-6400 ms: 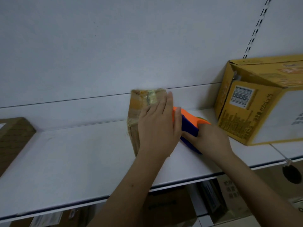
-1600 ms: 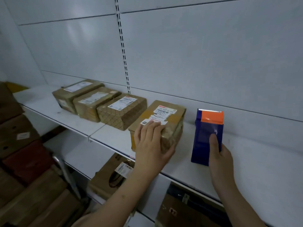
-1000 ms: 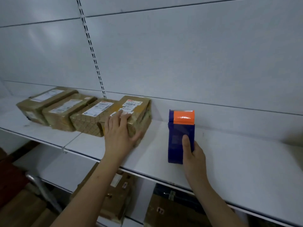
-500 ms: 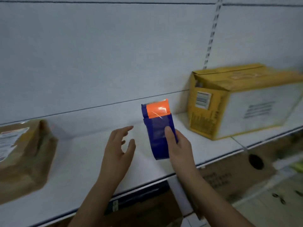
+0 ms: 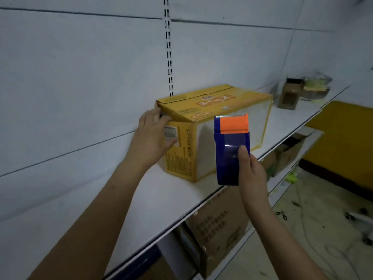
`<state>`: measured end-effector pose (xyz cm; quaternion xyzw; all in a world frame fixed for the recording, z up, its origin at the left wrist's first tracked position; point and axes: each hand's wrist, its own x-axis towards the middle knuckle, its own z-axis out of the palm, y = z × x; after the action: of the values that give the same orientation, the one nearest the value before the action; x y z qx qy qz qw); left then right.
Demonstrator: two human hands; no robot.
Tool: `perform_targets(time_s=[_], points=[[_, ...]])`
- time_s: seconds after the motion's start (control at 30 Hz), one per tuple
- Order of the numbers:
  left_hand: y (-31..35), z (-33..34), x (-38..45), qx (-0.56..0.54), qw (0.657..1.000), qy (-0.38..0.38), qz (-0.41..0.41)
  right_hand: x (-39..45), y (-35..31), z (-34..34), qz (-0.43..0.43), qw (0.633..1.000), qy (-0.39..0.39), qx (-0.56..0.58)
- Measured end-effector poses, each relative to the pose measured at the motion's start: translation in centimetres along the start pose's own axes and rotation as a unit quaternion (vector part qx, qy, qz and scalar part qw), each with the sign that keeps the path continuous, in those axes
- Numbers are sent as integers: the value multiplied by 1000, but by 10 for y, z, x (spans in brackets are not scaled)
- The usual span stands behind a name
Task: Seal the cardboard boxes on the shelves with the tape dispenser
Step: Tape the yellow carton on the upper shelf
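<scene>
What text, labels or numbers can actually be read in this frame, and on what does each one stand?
"468mL x 15": roughly so, blurred, printed sideways on the end face of the yellow box.
Barcode label on that end face: too blurred to read.
Orange lettering on the box top: unreadable.
Print on the brown box under the shelf: unreadable.
Tape dispenser: no text visible.

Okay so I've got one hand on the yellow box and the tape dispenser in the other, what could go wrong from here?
The yellow box has a raised top flap at the end the left hand holds; taping over it may seal it crooked. The tape dispenser in the right hand shows a toothed edge on top, which could nick fingers. The box sits near the shelf edge, so pushing might slide it off.
</scene>
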<state>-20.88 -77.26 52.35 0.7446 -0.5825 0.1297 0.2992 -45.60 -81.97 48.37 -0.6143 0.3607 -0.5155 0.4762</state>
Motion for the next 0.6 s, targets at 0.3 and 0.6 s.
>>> perform_targets(time_s=[0.3, 0.6], points=[[111, 62, 29, -98, 988, -19, 118, 69, 25, -60, 24, 993, 109, 40], [113, 81, 100, 103, 965, 41, 236, 68, 46, -118, 14, 986, 166, 14]])
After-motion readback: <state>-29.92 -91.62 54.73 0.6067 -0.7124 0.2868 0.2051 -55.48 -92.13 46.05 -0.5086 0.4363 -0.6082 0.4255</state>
